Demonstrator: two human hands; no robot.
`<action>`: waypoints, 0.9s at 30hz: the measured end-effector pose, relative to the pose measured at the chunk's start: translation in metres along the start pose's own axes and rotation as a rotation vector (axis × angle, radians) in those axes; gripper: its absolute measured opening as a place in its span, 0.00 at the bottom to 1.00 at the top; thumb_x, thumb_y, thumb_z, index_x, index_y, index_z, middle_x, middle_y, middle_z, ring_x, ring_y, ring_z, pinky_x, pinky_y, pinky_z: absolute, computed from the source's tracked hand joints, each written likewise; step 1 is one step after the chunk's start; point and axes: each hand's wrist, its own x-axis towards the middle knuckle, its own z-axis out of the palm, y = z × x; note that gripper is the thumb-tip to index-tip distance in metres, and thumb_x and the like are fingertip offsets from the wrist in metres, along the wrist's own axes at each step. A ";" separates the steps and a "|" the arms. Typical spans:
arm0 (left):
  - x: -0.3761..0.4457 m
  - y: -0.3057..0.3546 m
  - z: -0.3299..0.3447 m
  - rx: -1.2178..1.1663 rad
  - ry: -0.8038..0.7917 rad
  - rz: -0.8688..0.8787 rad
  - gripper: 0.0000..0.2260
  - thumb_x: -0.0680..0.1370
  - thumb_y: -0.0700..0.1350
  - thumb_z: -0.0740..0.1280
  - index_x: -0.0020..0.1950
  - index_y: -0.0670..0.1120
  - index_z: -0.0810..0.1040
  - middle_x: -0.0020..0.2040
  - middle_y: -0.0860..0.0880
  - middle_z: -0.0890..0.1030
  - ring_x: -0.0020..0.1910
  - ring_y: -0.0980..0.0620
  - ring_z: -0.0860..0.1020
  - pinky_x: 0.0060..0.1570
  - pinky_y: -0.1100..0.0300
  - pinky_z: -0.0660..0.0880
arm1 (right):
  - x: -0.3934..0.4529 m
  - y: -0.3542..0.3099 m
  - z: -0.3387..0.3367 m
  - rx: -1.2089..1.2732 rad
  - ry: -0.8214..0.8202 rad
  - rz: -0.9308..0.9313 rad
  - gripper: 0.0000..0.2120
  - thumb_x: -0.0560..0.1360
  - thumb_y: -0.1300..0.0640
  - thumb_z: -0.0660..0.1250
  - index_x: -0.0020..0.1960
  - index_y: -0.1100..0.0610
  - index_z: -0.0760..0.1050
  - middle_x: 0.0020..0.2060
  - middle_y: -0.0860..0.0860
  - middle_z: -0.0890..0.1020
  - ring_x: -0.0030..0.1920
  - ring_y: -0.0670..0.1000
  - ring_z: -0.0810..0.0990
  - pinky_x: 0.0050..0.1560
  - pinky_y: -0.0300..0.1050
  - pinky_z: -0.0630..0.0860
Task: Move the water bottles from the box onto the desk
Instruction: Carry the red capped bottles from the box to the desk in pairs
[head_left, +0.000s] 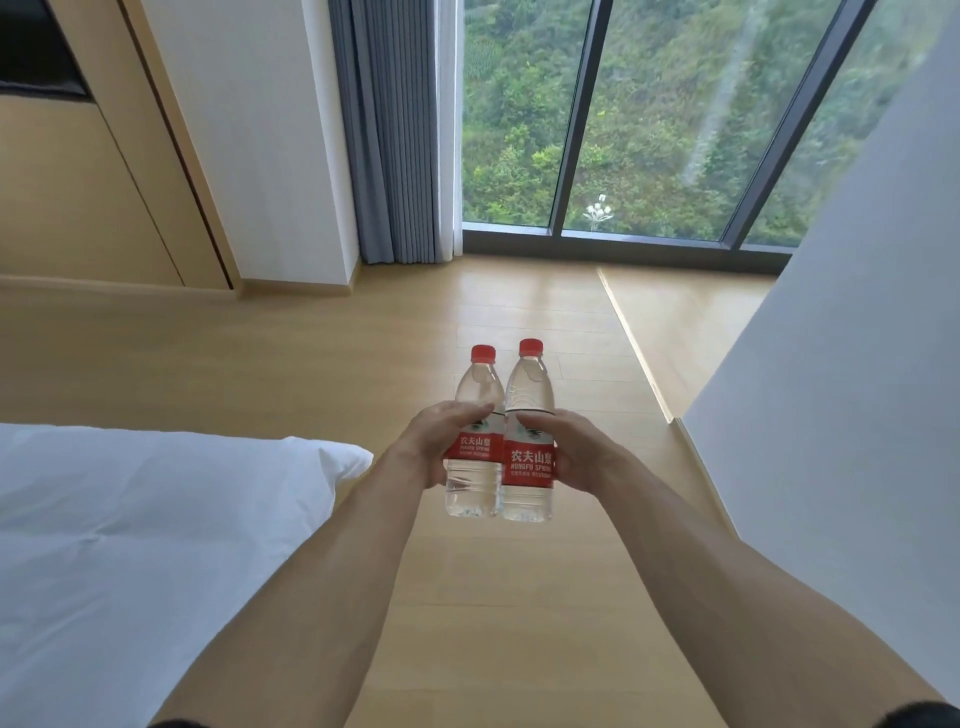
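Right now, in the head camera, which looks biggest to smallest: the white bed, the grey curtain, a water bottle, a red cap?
1. White bed, though it is nearest the camera.
2. Grey pleated curtain.
3. Clear plastic water bottle; both bottles look alike.
4. Red bottle cap.

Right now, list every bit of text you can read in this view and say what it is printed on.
"农夫山泉": red label of the right bottle, held by the right hand.
"NONGFU SPRING": same label, below the characters; the last letter is cut off at the label's curve.
"农夫山" and "NONGFU SPRING": red label of the left bottle, held by the left hand; partly hidden, blurred.
Fine print under both names: too small to read.
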 end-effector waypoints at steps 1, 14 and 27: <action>0.007 0.006 -0.005 -0.004 0.012 0.004 0.16 0.75 0.50 0.75 0.57 0.42 0.79 0.45 0.41 0.87 0.40 0.44 0.86 0.35 0.49 0.82 | 0.010 -0.004 0.001 -0.006 -0.022 -0.011 0.19 0.76 0.58 0.73 0.65 0.63 0.77 0.58 0.63 0.83 0.52 0.60 0.85 0.52 0.56 0.83; 0.130 0.072 -0.055 -0.032 0.257 0.035 0.22 0.78 0.47 0.73 0.68 0.40 0.73 0.58 0.35 0.83 0.55 0.35 0.83 0.50 0.37 0.81 | 0.183 -0.064 -0.006 -0.001 -0.176 0.054 0.20 0.78 0.56 0.71 0.68 0.62 0.75 0.54 0.60 0.85 0.49 0.58 0.86 0.47 0.52 0.83; 0.273 0.166 -0.066 -0.169 0.297 -0.054 0.19 0.82 0.47 0.67 0.67 0.36 0.75 0.55 0.34 0.82 0.41 0.41 0.83 0.39 0.49 0.83 | 0.338 -0.165 -0.044 -0.025 -0.314 0.214 0.23 0.79 0.50 0.68 0.69 0.62 0.71 0.53 0.60 0.85 0.46 0.57 0.87 0.42 0.50 0.83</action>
